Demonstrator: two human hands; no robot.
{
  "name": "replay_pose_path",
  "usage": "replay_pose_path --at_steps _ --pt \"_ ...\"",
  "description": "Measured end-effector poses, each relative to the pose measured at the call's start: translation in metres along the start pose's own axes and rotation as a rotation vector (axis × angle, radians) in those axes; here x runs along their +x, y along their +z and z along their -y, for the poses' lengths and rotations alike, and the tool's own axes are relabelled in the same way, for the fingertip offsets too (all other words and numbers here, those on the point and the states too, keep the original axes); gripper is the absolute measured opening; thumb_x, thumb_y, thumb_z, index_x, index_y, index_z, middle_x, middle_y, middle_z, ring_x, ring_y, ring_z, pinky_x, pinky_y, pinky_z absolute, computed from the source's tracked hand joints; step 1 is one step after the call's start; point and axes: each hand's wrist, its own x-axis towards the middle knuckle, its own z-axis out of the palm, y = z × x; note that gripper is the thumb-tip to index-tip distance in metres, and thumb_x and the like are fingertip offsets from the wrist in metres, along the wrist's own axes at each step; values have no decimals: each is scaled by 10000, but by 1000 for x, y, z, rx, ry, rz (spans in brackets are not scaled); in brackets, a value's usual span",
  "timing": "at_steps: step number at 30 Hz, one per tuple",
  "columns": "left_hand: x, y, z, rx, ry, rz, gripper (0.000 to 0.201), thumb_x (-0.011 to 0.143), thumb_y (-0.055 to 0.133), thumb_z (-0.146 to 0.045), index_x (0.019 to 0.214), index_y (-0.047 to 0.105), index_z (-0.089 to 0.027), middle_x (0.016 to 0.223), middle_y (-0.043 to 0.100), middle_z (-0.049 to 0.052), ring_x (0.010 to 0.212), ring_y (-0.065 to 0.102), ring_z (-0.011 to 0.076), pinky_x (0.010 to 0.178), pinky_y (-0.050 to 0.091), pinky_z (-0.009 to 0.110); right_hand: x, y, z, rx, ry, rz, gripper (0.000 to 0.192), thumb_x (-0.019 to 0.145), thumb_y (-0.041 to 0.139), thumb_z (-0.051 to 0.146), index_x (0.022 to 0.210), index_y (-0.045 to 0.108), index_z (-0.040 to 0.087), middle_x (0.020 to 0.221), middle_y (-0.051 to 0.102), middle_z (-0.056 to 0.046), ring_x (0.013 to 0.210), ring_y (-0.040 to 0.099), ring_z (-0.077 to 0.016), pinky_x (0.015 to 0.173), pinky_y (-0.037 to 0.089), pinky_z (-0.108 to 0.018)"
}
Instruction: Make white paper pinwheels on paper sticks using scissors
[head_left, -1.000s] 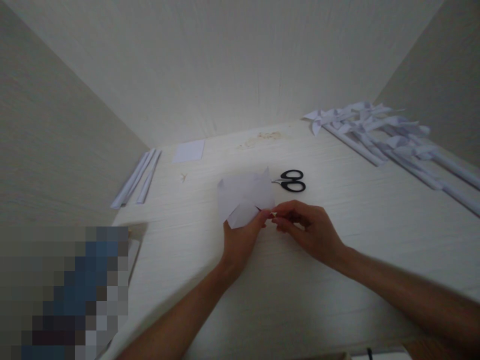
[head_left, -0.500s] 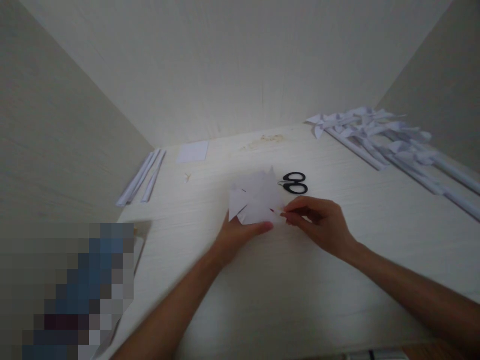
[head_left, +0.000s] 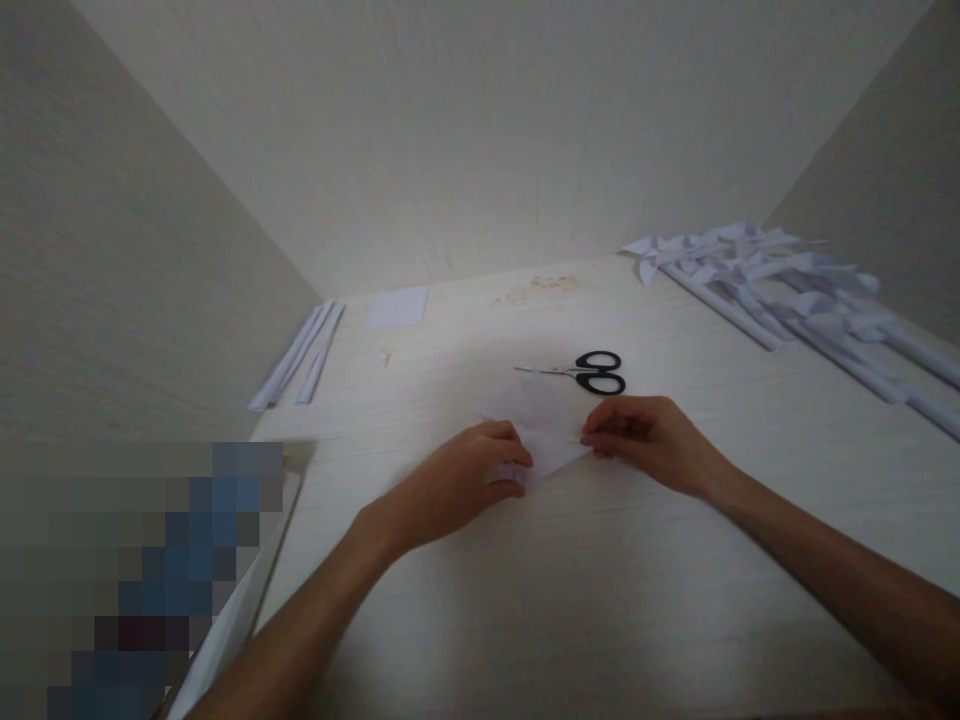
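A white piece of paper (head_left: 541, 415) is between my two hands, its right corner drawn out to a point. My left hand (head_left: 469, 470) is closed on the paper's lower left part, fingers curled over it and thumb below. Fingers and thumb of my right hand (head_left: 645, 440) are pinched at the right corner. A tiny pale bit shows at those fingertips, too small to name. Just beyond the paper lie scissors (head_left: 600, 372) with black handles, blades pointing left.
Three rolled paper sticks (head_left: 300, 355) lie at the left, near a flat white sheet (head_left: 397, 308). A small scrap (head_left: 387, 356) is close by. Several paper pinwheels on rolled sticks (head_left: 772, 280) are heaped at the right. Walls enclose the white table (head_left: 600, 580) at the back and sides.
My left hand has moved from beneath the paper to over its lower left side. The slit paper has turned and sits lower, uncovering the scissor blades. My right hand stays pinched at its right.
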Motion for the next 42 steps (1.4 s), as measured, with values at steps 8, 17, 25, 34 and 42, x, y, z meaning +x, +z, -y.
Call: replay_pose_path --at_steps 8,17,25,34,42 --pt "9 10 16 50 -94 39 125 694 555 -134 812 575 -169 855 560 23 783 511 153 713 397 269 1 0 0 -95 35 64 71 706 592 247 693 585 178 602 581 3 560 553 -122 516 432 -220" --pt "12 9 14 67 -56 112 50 678 586 -145 687 541 -164 837 530 12 733 495 132 657 389 244 0 -2 -1 -133 35 84 48 710 574 227 698 579 180 633 593 -5 590 556 -134 534 427 -231" --pt "10 10 4 -177 -117 -106 52 723 536 -135 707 576 -163 729 623 13 697 554 122 666 416 244 1 -4 1 -255 -26 75 56 733 549 210 710 589 179 621 604 -8 569 572 -141 506 441 -230" --pt "23 31 5 -621 -307 -300 220 633 622 -122 780 470 -183 581 606 -42 526 579 96 501 436 185 -2 -8 13 -468 -363 62 116 785 515 175 725 613 182 779 634 -41 683 590 -139 598 468 -235" --pt "27 42 2 -748 -383 -362 141 614 602 -73 689 514 -154 601 605 -23 552 601 89 547 484 186 -4 9 12 -339 -309 -109 37 737 569 154 741 599 175 706 643 -19 624 601 -121 599 499 -217"
